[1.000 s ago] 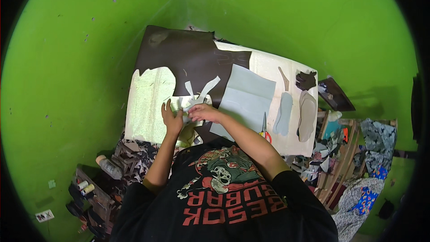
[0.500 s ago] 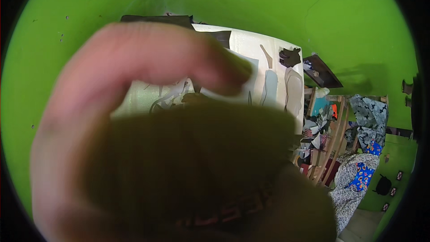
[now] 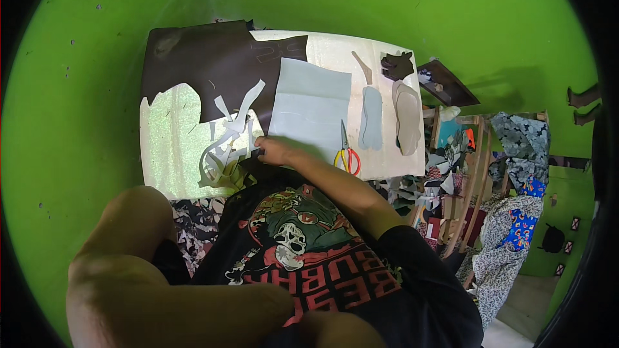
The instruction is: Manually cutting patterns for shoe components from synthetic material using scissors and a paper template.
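Fingers of the right hand bend narrowly beside the pale strips on the white table; their grip, and the left hand's, cannot be told. Handling strips seems the step; lifting would need pinching.

There is one pair of scissors, one pale grey sheet, one dark brown sheet, one thin brown strip, one black scrap and one white table; sole-shaped pieces make two groups, one pale blue, one beige, the layers unclear; one black bag and three small framed squares show; pale offcuts are too tangled to count
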`<state>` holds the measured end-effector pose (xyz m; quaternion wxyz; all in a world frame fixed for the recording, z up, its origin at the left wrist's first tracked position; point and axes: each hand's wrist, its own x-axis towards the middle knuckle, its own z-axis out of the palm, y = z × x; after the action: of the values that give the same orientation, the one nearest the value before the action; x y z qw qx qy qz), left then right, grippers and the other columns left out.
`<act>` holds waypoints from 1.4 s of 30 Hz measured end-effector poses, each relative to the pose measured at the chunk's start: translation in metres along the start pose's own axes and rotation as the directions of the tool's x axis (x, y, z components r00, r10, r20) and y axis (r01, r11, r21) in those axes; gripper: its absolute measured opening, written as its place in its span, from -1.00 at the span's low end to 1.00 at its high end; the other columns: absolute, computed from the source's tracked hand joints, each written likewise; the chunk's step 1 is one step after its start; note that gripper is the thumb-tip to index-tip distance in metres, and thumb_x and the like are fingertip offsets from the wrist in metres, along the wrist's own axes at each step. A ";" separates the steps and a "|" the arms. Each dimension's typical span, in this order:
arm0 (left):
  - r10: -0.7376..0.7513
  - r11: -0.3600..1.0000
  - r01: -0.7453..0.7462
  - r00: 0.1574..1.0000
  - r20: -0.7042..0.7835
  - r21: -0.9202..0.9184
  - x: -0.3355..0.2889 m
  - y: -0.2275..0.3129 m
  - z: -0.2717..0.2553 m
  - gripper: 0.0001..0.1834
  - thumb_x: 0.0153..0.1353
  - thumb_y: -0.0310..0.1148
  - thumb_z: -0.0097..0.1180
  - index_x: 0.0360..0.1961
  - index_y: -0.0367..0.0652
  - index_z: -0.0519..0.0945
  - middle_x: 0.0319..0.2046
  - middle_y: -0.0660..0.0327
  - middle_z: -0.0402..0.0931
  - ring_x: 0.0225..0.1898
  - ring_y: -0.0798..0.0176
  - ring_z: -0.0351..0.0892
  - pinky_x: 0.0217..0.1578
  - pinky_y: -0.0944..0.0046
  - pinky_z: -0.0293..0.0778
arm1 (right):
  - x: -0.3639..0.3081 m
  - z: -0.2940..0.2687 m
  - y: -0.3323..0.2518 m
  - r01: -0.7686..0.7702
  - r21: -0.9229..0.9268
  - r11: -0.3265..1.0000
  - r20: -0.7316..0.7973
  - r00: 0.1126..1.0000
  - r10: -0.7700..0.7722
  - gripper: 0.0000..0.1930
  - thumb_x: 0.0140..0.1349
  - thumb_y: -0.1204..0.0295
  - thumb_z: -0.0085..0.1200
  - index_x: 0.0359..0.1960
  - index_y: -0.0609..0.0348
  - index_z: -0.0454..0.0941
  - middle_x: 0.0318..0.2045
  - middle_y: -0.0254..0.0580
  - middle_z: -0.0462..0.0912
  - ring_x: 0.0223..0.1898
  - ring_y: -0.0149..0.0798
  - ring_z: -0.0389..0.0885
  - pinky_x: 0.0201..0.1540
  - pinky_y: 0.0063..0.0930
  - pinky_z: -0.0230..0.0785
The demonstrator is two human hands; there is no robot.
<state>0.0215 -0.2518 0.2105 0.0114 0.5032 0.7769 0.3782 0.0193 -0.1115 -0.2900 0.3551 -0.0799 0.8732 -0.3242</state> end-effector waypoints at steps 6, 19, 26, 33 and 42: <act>0.180 0.980 -0.182 0.983 -0.026 -0.082 -0.035 -0.011 -0.003 -0.86 0.16 -0.25 0.15 -0.54 0.07 0.56 -0.48 0.32 0.55 -0.49 0.20 0.53 -0.33 0.21 0.49 | 0.003 0.016 0.005 0.073 0.055 0.996 -0.005 0.997 -0.073 -0.49 0.15 0.31 0.25 0.13 0.14 0.42 -0.03 0.00 0.62 0.04 0.00 0.59 0.12 -0.21 0.43; 0.479 0.854 -0.483 0.875 -0.067 -0.193 -0.069 -0.033 -0.002 -0.78 0.18 -0.29 0.10 -0.61 -0.01 0.52 -0.54 0.25 0.52 -0.55 0.16 0.53 -0.39 0.16 0.50 | -0.024 0.016 0.018 0.065 0.115 0.991 0.004 0.998 -0.066 -0.44 0.15 0.31 0.20 0.19 0.11 0.34 -0.02 0.05 0.59 0.05 0.03 0.58 0.10 -0.17 0.42; 0.587 0.773 -0.578 0.808 -0.052 -0.261 -0.059 -0.049 -0.001 -0.74 0.19 -0.31 0.07 -0.65 -0.06 0.50 -0.58 0.22 0.51 -0.58 0.14 0.53 -0.42 0.13 0.51 | -0.071 -0.006 0.042 0.159 0.188 0.969 -0.117 0.983 -0.138 -0.52 0.20 0.35 0.21 0.15 0.09 0.38 -0.10 -0.07 0.60 -0.03 -0.13 0.59 0.06 -0.31 0.44; -0.331 0.090 0.346 0.895 0.299 -0.934 -0.144 -0.181 0.116 -0.73 0.24 -0.34 0.09 -0.13 -0.20 0.34 -0.40 0.30 0.33 -0.40 0.35 0.35 -0.34 0.29 0.34 | -0.150 0.001 0.138 -0.005 0.242 0.970 -0.704 0.687 0.178 -0.68 0.07 0.50 0.23 -0.10 0.20 0.53 -0.14 -0.02 0.57 -0.05 -0.01 0.53 0.05 -0.20 0.38; -0.810 0.356 0.761 0.541 0.228 -0.543 -0.215 -0.310 0.410 -0.46 0.17 -0.44 0.19 0.20 -0.14 0.38 -0.10 0.10 0.43 -0.01 0.14 0.45 -0.01 0.17 0.43 | -0.211 0.004 0.181 -0.540 0.244 0.805 -0.435 0.681 0.589 -0.21 -0.15 0.20 0.44 0.12 0.19 0.30 0.08 0.13 0.38 0.10 0.20 0.40 0.15 0.00 0.35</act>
<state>0.0511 -0.2497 -0.3464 0.3135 0.0244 0.7635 0.5641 0.1939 0.1052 -0.2852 0.2071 0.2953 0.8987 -0.2494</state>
